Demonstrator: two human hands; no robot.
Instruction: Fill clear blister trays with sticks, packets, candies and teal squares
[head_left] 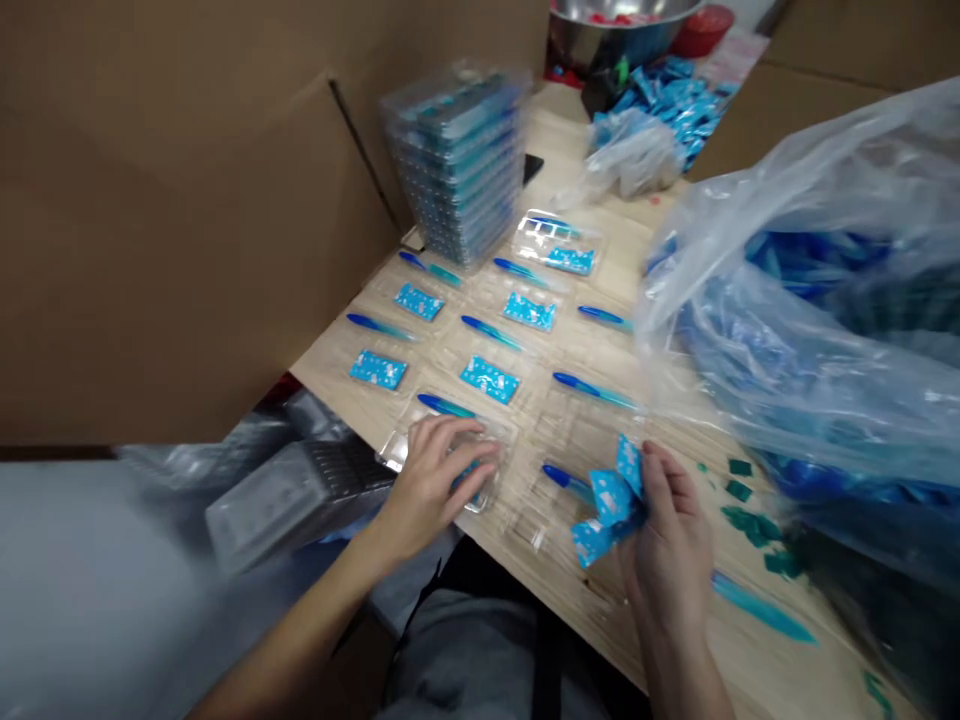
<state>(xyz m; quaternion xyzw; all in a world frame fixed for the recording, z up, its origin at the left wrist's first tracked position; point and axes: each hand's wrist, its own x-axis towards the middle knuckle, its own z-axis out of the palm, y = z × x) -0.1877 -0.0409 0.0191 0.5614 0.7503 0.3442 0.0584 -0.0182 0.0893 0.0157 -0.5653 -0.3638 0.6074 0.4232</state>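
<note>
My left hand (442, 468) reaches over a clear plastic tray (395, 447) near the table's front edge, fingers apart and curved downward. A blue patterned packet (466, 474) shows partly beneath them; whether they grip it is hard to see. At the tray's far side lies a slim blue-and-teal pen-shaped piece (446, 405). My right hand (671, 510) is closed on several small blue patterned packets (611, 497), fanned out to its left. Under these packets, another clear tray (527, 530) holds a pen-shaped piece (564, 483).
More clear trays with pen-shaped pieces and blue packets (489, 379) cover the wooden table (352, 400). Behind them rises a stack of filled trays (461, 170). A large plastic bag (720, 330) bulges at right, near green scraps (752, 527). Cardboard (187, 220) borders the left.
</note>
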